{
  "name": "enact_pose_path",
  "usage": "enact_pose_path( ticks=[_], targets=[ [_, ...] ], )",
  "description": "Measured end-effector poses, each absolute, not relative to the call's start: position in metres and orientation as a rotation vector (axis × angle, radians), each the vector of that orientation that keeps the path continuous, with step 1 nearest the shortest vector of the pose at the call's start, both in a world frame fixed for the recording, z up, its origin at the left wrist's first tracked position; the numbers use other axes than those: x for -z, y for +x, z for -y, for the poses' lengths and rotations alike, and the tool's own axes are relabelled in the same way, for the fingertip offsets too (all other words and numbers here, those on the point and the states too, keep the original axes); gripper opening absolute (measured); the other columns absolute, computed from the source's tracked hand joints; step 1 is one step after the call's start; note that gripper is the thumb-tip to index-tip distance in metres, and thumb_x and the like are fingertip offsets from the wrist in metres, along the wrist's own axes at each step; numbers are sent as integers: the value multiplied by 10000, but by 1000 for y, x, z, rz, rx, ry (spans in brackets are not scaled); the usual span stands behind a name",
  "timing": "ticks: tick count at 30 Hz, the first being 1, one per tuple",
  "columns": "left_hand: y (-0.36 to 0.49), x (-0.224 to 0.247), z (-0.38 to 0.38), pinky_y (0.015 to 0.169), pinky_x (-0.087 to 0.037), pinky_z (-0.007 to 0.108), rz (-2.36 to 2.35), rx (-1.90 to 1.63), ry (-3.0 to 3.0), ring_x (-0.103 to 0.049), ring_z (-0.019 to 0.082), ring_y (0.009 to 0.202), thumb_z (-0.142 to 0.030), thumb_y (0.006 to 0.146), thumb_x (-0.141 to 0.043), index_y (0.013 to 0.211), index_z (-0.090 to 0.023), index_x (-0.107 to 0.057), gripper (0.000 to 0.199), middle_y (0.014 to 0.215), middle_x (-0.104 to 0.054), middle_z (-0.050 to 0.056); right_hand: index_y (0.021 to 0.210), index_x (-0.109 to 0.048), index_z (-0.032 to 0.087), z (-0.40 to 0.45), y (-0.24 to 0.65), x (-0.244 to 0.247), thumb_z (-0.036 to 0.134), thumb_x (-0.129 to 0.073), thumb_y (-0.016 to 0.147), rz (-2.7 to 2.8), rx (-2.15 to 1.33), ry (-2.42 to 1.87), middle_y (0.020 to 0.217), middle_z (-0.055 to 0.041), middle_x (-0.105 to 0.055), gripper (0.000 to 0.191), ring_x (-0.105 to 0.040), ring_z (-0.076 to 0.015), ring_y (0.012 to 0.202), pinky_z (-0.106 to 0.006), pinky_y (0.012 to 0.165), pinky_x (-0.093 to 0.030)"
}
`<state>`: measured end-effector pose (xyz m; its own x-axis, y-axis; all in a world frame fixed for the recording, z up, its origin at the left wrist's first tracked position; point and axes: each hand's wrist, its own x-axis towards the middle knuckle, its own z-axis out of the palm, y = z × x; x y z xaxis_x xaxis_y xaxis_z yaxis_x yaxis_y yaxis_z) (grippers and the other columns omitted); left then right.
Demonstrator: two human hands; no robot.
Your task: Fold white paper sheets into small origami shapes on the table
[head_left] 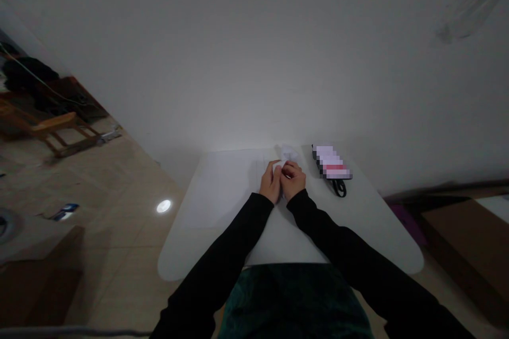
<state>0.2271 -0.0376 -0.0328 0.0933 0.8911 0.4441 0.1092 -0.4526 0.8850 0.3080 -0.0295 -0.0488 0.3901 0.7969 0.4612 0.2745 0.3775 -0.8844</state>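
Both hands meet over the middle of a white table (353, 228). My left hand (270, 184) has its fingers curled round a small piece of white paper (279, 164). My right hand (293, 180) is closed against the same paper from the right, its fingertips touching it. The paper is mostly hidden between the hands. Just behind them lies another crumpled white piece (289, 152). A large flat white sheet (222, 185) rests on the table to the left of my left hand.
A phone (332, 162) with a lit screen and a black strap (339, 187) lies on the table right of my hands. A pale wall (254, 63) rises behind the table. A wooden chair (55, 123) stands far left; a brown box (469, 238) is at the right.
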Motion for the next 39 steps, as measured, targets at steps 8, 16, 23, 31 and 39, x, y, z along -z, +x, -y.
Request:
enact_pose_path(
  ticks=[8,16,23,31,39],
  targets=[
    [228,30,40,902,-408,304,-998,-1459,1692,-560,170,970,-453,898,-322,1020,-173,-560,387,1005,-613,65,586,-644,160,23,310,54,306,-605,605,1040,-641,-1147,782,-48,-626,152,-577,-168,720,-291,676,-476],
    [227,27,43,916,-394,308,-992,-1394,1768,-554,173,994,-435,905,-312,1074,-187,-544,379,1038,-604,62,678,-678,144,26,307,56,287,-612,557,821,-921,-1121,608,9,-610,199,-542,-133,585,-269,579,-463],
    [224,28,42,909,-394,304,-902,-1286,1815,-554,178,988,-422,908,-310,1024,-179,-577,379,1005,-613,59,541,-638,132,27,317,55,235,-650,450,749,-1039,-1171,431,53,-513,137,-435,-84,417,-231,436,-390],
    [228,31,42,880,-413,311,-972,-1381,1689,-553,167,923,-443,869,-407,1083,-192,-480,338,984,-588,61,581,-647,160,27,312,50,277,-620,538,929,-772,-1202,627,-21,-609,127,-554,-145,614,-295,612,-482],
    [220,33,31,783,-442,293,-1103,-1555,1530,-555,137,782,-460,876,-380,1056,-194,-448,328,858,-558,30,546,-655,177,32,307,49,199,-653,528,1259,-597,-1238,844,-61,-602,28,-581,-180,775,-276,581,-486]
  ],
)
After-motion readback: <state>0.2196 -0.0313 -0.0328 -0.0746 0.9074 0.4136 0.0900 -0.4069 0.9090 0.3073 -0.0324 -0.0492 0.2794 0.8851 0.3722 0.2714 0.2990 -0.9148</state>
